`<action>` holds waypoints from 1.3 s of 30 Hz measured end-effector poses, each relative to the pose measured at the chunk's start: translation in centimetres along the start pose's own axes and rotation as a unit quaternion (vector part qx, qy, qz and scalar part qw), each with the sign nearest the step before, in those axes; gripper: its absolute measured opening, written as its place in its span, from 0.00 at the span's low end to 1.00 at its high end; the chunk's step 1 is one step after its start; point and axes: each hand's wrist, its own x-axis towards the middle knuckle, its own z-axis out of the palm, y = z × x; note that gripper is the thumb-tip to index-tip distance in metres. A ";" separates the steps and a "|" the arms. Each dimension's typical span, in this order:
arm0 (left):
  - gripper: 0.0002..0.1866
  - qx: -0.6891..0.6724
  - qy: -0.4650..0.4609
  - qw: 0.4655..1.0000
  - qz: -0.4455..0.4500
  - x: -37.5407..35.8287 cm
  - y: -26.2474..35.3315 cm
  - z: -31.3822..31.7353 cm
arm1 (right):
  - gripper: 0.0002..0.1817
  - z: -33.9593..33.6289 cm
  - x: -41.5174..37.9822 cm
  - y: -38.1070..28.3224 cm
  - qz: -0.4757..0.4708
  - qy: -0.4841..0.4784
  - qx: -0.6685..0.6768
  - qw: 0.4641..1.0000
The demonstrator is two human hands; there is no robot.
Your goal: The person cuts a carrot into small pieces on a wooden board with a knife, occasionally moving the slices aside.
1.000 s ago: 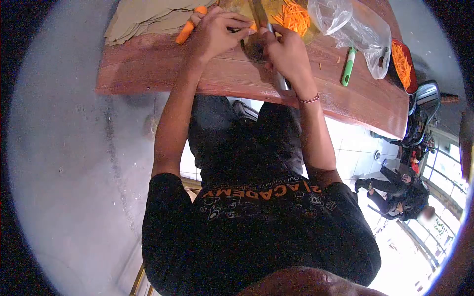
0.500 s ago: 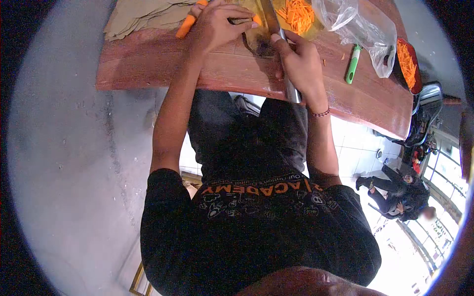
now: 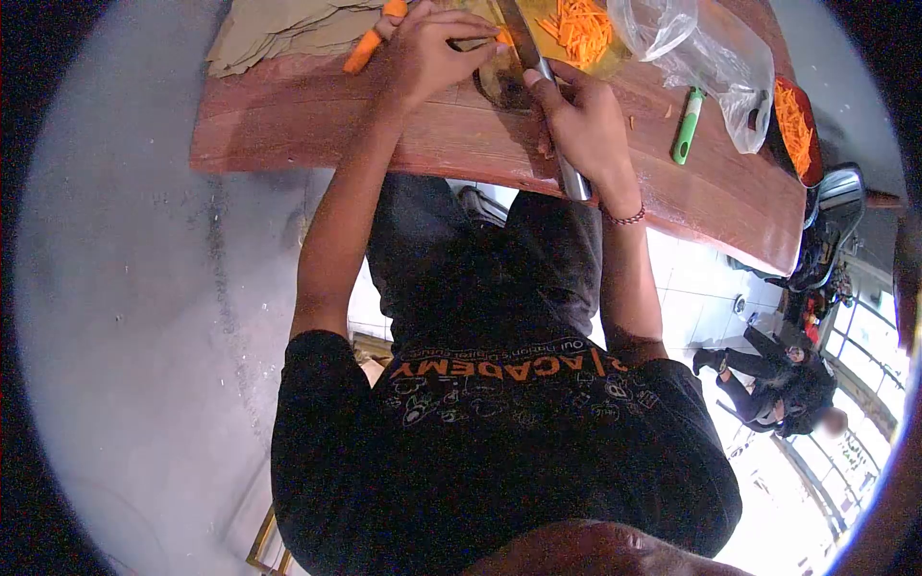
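My left hand [image 3: 423, 53] presses a whole orange carrot [image 3: 368, 45] down on a yellowish cutting board [image 3: 499, 82] at the far edge of the view. My right hand [image 3: 586, 120] is shut on a large knife [image 3: 526, 43]. Its blade lies across the board right beside my left fingertips, and its metal handle end [image 3: 573, 180] sticks out toward my body. A heap of thin carrot strips [image 3: 576, 29] lies on the board just right of the blade.
The red-brown wooden table [image 3: 288, 125] also bears brown folded sheets [image 3: 279, 29], a clear plastic bag [image 3: 706, 53], a green-handled peeler [image 3: 685, 125] and a dish of carrot strips [image 3: 792, 125]. Another person [image 3: 788, 389] sits on the tiled floor, lower right.
My right hand has drawn the knife back toward my body, so more of the handle overhangs the table edge. My left hand stays on the carrot.
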 end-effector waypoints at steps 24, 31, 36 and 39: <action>0.14 -0.012 -0.019 0.998 -0.052 -0.1 0.6 -0.5 | 0.17 0.0 -0.1 -0.5 -0.058 0.053 -0.112 0.991; 0.14 0.013 -0.048 0.998 -0.040 0.1 0.6 -1.0 | 0.19 0.0 1.5 -0.7 -0.054 0.024 -0.114 0.992; 0.14 0.002 -0.047 0.997 -0.066 0.0 0.1 -0.3 | 0.18 -0.2 2.9 -0.2 -0.013 -0.022 -0.031 0.999; 0.14 0.006 -0.031 0.998 -0.049 -0.3 0.1 -0.4 | 0.16 0.1 3.4 -0.7 -0.015 0.001 -0.009 1.000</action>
